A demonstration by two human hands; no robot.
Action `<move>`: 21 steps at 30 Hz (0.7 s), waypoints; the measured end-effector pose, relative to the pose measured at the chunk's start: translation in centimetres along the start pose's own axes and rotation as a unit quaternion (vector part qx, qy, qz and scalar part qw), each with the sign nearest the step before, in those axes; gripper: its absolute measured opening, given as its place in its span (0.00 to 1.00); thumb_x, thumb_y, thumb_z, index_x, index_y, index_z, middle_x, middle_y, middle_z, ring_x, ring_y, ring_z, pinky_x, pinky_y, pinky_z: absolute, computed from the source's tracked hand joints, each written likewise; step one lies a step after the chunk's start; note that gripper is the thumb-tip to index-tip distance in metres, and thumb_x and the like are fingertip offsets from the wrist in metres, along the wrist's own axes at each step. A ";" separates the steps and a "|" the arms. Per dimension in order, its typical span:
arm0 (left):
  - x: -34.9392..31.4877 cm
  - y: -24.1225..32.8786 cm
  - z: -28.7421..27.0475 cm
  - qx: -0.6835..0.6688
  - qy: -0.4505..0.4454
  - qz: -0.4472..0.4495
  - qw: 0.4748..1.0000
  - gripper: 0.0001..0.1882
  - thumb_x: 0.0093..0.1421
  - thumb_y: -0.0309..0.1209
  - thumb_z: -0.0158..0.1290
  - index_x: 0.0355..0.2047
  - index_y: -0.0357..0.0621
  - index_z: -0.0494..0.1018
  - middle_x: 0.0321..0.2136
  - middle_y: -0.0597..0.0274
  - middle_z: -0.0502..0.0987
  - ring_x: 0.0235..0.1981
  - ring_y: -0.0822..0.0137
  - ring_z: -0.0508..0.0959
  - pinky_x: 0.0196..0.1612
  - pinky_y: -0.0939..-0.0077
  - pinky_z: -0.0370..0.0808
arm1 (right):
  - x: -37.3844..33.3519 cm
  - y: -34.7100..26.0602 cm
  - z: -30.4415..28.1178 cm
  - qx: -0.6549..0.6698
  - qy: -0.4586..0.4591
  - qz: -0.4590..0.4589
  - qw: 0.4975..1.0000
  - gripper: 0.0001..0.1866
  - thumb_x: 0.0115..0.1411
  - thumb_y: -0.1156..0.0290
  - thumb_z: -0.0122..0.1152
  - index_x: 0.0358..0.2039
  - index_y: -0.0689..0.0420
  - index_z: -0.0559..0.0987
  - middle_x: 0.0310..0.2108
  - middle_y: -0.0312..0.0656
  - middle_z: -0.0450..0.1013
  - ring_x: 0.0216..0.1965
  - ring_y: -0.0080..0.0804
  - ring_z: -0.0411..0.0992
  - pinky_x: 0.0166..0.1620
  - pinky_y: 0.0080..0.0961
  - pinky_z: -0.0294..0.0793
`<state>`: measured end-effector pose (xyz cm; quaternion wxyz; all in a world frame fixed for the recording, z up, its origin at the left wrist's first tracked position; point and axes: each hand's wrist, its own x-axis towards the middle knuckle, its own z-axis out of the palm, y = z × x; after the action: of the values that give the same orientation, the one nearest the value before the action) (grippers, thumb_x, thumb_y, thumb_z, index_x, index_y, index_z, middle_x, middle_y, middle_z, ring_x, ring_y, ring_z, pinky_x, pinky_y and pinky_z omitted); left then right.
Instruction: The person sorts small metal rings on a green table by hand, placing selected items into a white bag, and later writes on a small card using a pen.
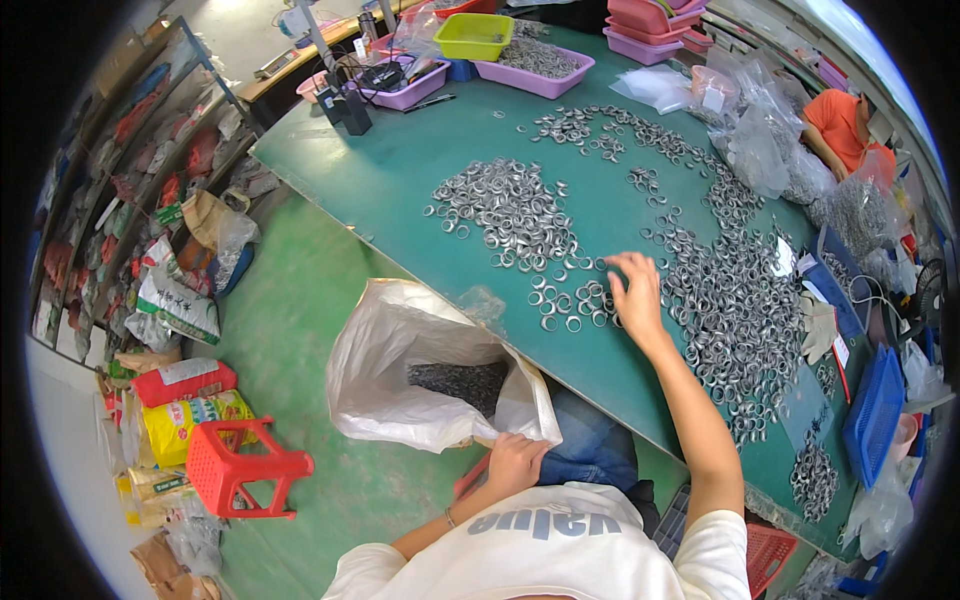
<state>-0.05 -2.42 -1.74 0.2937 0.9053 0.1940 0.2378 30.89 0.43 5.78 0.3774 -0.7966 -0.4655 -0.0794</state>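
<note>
L fingers (pixel 520 447) pinch sack (pixel 372 375); R fingers (pixel 637 272) part-open, nr rings (pixel 715 300).

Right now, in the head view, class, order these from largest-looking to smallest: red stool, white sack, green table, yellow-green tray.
1. green table
2. white sack
3. red stool
4. yellow-green tray

Nearness affects this; the tray looks farther away.

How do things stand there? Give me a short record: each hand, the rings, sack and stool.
Left hand: grips the rim of the large white sack
Right hand: open, over small silver-grey rings; contact unclear
Rings: heaped and scattered across the flat green tabletop
Sack: mouth open, loose dark grey pieces inside
Red plastic stool: on the floor, left of the sack
</note>
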 end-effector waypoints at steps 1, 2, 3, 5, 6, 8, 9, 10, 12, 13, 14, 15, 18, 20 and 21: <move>-0.1 0.1 0.1 0.007 0.004 -0.003 1.000 0.05 0.51 0.25 0.58 0.29 0.44 0.81 0.20 0.61 0.78 0.24 0.62 0.74 0.32 0.66 0.64 | 0.9 0.8 0.5 -0.019 -0.007 -0.013 1.000 0.12 0.52 0.77 0.61 0.38 0.57 0.80 0.40 0.42 0.72 0.45 0.42 0.67 0.47 0.37 0.64; -0.3 0.2 0.2 0.014 0.009 -0.007 1.000 0.05 0.51 0.25 0.58 0.29 0.45 0.81 0.21 0.61 0.78 0.24 0.62 0.74 0.32 0.66 0.63 | 1.5 1.4 0.9 -0.037 -0.014 -0.026 0.999 0.11 0.52 0.77 0.61 0.38 0.56 0.80 0.39 0.41 0.72 0.44 0.42 0.67 0.47 0.37 0.64; -0.4 0.3 0.3 0.018 0.019 -0.008 1.000 0.04 0.51 0.25 0.58 0.29 0.44 0.80 0.20 0.61 0.77 0.24 0.62 0.74 0.32 0.67 0.63 | 2.0 1.6 1.1 -0.056 -0.037 -0.031 0.997 0.11 0.52 0.76 0.61 0.38 0.56 0.80 0.39 0.41 0.72 0.44 0.42 0.67 0.46 0.38 0.64; -0.5 0.3 0.3 0.024 0.039 -0.008 0.999 0.04 0.50 0.26 0.58 0.28 0.44 0.80 0.20 0.62 0.76 0.24 0.63 0.74 0.31 0.67 0.64 | 2.6 1.9 1.4 -0.096 -0.082 -0.040 0.991 0.10 0.52 0.76 0.61 0.37 0.56 0.80 0.38 0.41 0.72 0.44 0.42 0.68 0.46 0.39 0.64; -0.5 0.1 0.5 0.023 0.047 -0.008 0.999 0.04 0.50 0.26 0.58 0.28 0.44 0.80 0.20 0.61 0.76 0.24 0.62 0.73 0.31 0.66 0.64 | 2.7 2.5 1.9 -0.087 -0.076 -0.037 0.993 0.09 0.52 0.76 0.62 0.35 0.56 0.79 0.38 0.42 0.72 0.44 0.43 0.68 0.46 0.40 0.65; -0.5 0.2 0.8 0.013 0.061 -0.005 0.998 0.04 0.50 0.26 0.58 0.28 0.44 0.80 0.20 0.61 0.76 0.24 0.62 0.73 0.31 0.66 0.64 | 2.6 4.0 2.3 -0.077 -0.065 -0.025 0.995 0.07 0.51 0.76 0.62 0.33 0.56 0.79 0.36 0.43 0.72 0.44 0.43 0.68 0.46 0.40 0.65; -0.3 0.3 0.7 0.010 0.057 -0.011 0.998 0.04 0.49 0.26 0.58 0.27 0.44 0.80 0.19 0.61 0.75 0.24 0.61 0.73 0.31 0.65 0.64 | 2.6 4.0 2.1 -0.066 -0.010 -0.053 0.996 0.04 0.52 0.76 0.60 0.30 0.59 0.78 0.32 0.46 0.74 0.38 0.45 0.72 0.43 0.39 0.69; -0.5 0.3 0.8 0.008 0.062 -0.007 0.998 0.04 0.49 0.26 0.58 0.27 0.44 0.80 0.19 0.61 0.75 0.24 0.61 0.73 0.32 0.65 0.64 | 2.1 4.1 1.7 -0.003 -0.025 -0.002 1.000 0.04 0.53 0.77 0.59 0.30 0.61 0.77 0.30 0.47 0.74 0.36 0.45 0.73 0.42 0.38 0.70; -0.6 0.3 0.9 0.002 0.075 0.003 0.997 0.04 0.49 0.26 0.58 0.27 0.45 0.80 0.19 0.61 0.75 0.24 0.61 0.74 0.32 0.65 0.64 | 1.3 4.0 0.5 0.120 -0.051 0.097 0.987 0.04 0.53 0.78 0.57 0.30 0.63 0.77 0.27 0.49 0.76 0.32 0.45 0.75 0.38 0.36 0.73; -0.5 0.4 0.8 0.010 0.069 -0.001 0.998 0.03 0.49 0.26 0.58 0.27 0.45 0.80 0.19 0.60 0.76 0.24 0.60 0.74 0.32 0.65 0.64 | 1.0 3.9 -0.4 0.150 -0.063 0.076 0.984 0.07 0.54 0.79 0.55 0.34 0.65 0.77 0.26 0.51 0.77 0.29 0.44 0.77 0.36 0.34 0.75; -0.6 0.3 0.7 0.008 0.068 -0.004 0.998 0.03 0.49 0.26 0.58 0.27 0.45 0.80 0.19 0.60 0.77 0.24 0.60 0.74 0.32 0.65 0.64 | 0.6 3.7 -1.1 0.146 -0.097 0.067 0.982 0.08 0.53 0.79 0.55 0.35 0.65 0.77 0.27 0.51 0.77 0.30 0.44 0.77 0.37 0.34 0.75; -0.5 0.4 0.7 0.003 0.068 -0.005 0.998 0.03 0.49 0.26 0.58 0.27 0.45 0.80 0.20 0.60 0.77 0.24 0.60 0.74 0.32 0.64 0.64 | 0.2 3.5 -2.1 0.138 -0.131 0.059 0.980 0.10 0.53 0.80 0.55 0.37 0.64 0.77 0.27 0.51 0.77 0.30 0.43 0.77 0.38 0.34 0.75; -0.4 0.2 0.8 0.004 0.063 0.000 0.998 0.03 0.50 0.26 0.58 0.27 0.44 0.80 0.20 0.59 0.78 0.24 0.60 0.75 0.33 0.64 0.64 | -1.2 2.3 -3.4 0.097 -0.183 0.049 0.977 0.14 0.53 0.77 0.57 0.42 0.62 0.78 0.30 0.52 0.78 0.34 0.46 0.77 0.40 0.37 0.75; -0.5 -0.2 0.8 0.015 0.053 0.000 0.998 0.03 0.50 0.26 0.58 0.27 0.44 0.80 0.20 0.59 0.78 0.24 0.60 0.75 0.33 0.64 0.64 | -1.6 0.7 -3.6 0.052 -0.199 0.062 0.977 0.13 0.53 0.77 0.58 0.41 0.62 0.78 0.32 0.52 0.77 0.35 0.48 0.76 0.40 0.38 0.74; -0.4 0.0 0.8 0.009 0.048 0.001 0.999 0.04 0.50 0.26 0.58 0.27 0.44 0.80 0.20 0.60 0.78 0.24 0.60 0.75 0.33 0.65 0.64 | -1.7 0.7 -3.4 0.048 -0.195 0.066 0.977 0.12 0.53 0.76 0.59 0.39 0.62 0.79 0.32 0.52 0.77 0.35 0.49 0.76 0.40 0.39 0.74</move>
<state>0.05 -2.97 -2.51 0.2753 0.8955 0.2098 0.2797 31.24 -3.25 7.03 0.3216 -0.8065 -0.4801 0.1249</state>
